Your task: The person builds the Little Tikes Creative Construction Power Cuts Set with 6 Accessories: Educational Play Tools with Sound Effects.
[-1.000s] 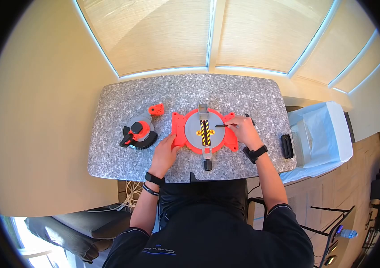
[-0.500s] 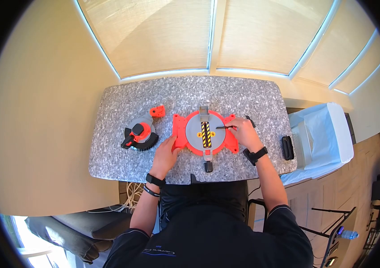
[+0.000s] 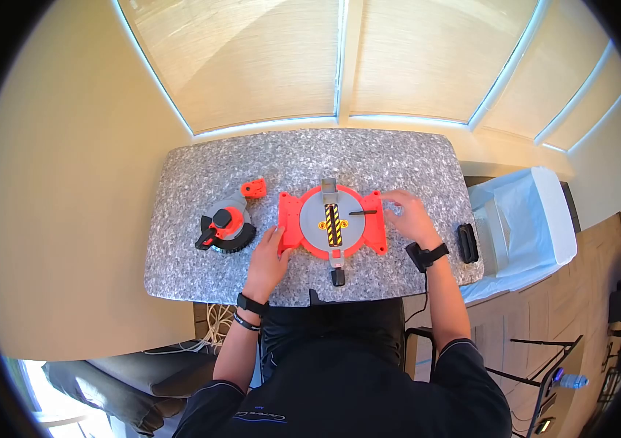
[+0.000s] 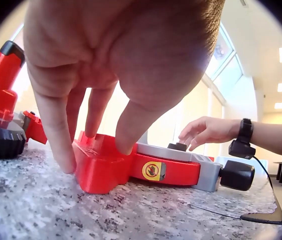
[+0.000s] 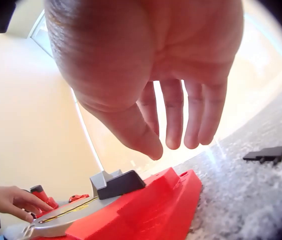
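A toy miter saw base (image 3: 374,237), red with a grey round turntable (image 3: 312,223) and a black-and-yellow striped slot, lies on the table. My left hand (image 3: 266,264) holds its left wing, with fingers and thumb on different sides of it in the left wrist view. A small black piece (image 3: 363,212) lies on the turntable's right side, reaching toward the right wing. Apart from it, my right hand (image 3: 414,219) hovers just off the base's right edge, fingers loosely bent and empty. Below that hand, a second black piece (image 5: 266,154) rests on the table.
The saw head (image 3: 226,223), red, grey and black, sits left of the base. A black case-like object (image 3: 467,243) lies near the right edge of the speckled table (image 3: 296,157). Beside the table stands a bin (image 3: 558,219) with a pale blue liner.
My right hand has let go of the black piece and drawn back to the right, leaving it on the turntable. The left hand keeps its hold on the base.
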Demonstrator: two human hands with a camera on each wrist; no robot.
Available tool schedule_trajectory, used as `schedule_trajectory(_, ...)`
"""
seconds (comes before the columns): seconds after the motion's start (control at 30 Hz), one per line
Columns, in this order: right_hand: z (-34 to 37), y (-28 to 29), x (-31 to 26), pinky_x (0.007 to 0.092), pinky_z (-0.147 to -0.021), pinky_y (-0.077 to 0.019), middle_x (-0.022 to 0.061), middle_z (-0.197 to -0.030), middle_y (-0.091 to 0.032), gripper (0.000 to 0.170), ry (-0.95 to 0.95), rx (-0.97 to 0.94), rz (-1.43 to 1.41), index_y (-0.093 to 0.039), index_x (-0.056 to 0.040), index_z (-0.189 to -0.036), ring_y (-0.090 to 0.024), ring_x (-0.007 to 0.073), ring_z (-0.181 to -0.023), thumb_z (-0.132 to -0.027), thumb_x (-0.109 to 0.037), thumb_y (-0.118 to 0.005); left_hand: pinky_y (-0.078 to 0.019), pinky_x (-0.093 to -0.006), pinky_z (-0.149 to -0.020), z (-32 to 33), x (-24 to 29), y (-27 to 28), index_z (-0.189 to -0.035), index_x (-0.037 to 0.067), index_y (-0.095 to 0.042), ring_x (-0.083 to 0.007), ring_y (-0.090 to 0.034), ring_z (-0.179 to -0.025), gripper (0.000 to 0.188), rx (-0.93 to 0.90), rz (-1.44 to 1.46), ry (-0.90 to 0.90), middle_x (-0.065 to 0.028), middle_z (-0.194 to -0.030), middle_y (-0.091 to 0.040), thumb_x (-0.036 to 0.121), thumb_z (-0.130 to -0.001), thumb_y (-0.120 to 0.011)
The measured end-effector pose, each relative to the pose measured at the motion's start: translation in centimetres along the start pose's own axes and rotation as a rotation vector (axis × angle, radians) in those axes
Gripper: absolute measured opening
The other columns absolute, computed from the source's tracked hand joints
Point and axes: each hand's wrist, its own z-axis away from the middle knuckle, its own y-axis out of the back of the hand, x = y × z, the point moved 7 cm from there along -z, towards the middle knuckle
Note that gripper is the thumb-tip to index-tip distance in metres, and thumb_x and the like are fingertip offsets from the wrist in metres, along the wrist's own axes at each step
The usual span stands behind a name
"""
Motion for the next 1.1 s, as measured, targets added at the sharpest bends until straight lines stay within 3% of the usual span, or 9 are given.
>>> schedule_trajectory(0.17, 0.7, 1.1, 4.2, 0.0414, -0.094, -0.0556, 0.0166, -0.114, -0.071, 0.036, -0.124, 0.053, 0.069, -0.073, -0.0061, -0.117, -0.067, 0.0375, -0.106, -0.081, -0.001, -0.073, -0.0484, -0.0469, -0.108, 0.0, 0.9, 0.9, -0.137, 0.001, -0.060, -0.0428, -0.057, -0.131, 0.052, 0.045, -0.040, -0.033, -0.0226, -0.143, -0.058, 0.013, -0.089, -0.075)
schedule_trajectory(0.33, 1.8, 1.5, 7.7, 0.0471, -0.103, -0.0502, 0.0195, -0.122, -0.067, 0.040, -0.234, 0.138, 0.320, -0.071, -0.0024, -0.120, -0.061, 0.0406, -0.119, -0.080, -0.004, -0.075, -0.0498, -0.0459, -0.106, 0.2, 2.7, 1.6, -0.126, 0.002, -0.066, -0.0392, -0.059, -0.126, 0.039, 0.066, -0.040, -0.152, -0.0177, -0.138, -0.061, 0.007, -0.088, -0.074)
schedule_trajectory(0.47, 2.4, 1.5, 9.4, 0.0473, -0.103, -0.0501, 0.0206, -0.121, -0.068, 0.039, -0.249, 0.174, 0.372, -0.071, -0.0006, -0.119, -0.061, 0.0416, -0.118, -0.080, -0.004, -0.076, -0.0514, -0.0449, -0.103, 0.1, 3.6, 1.7, -0.119, 0.002, -0.070, -0.0377, -0.062, -0.122, 0.032, 0.048, -0.016, -0.192, -0.0165, -0.133, -0.065, 0.007, -0.087, -0.075)
schedule_trajectory(0.73, 2.3, 1.4, 9.9, 0.0444, -0.092, -0.0547, 0.0190, -0.108, -0.071, 0.035, -0.303, 0.162, 0.317, -0.074, -0.0005, -0.110, -0.068, 0.0380, -0.103, -0.076, -0.006, -0.082, -0.0541, -0.0434, -0.098, 0.2, 4.1, 1.5, -0.108, 0.001, -0.073, -0.0347, -0.066, -0.114, 0.021, 0.007, 0.044, -0.223, -0.0129, -0.118, -0.072, 0.004, -0.087, -0.073)
schedule_trajectory(1.1, 1.8, 1.0, 11.0, 0.0438, -0.081, -0.0587, 0.0184, -0.094, -0.074, 0.034, -0.288, 0.190, 0.337, -0.073, -0.0006, -0.108, -0.073, 0.0354, -0.089, -0.075, 0.000, -0.080, -0.0542, -0.0432, -0.098, 0.3, 4.1, 1.5, -0.110, 0.002, -0.073, -0.0345, -0.066, -0.114, 0.022, -0.006, 0.039, -0.220, -0.0133, -0.118, -0.072, 0.005, -0.087, -0.073)
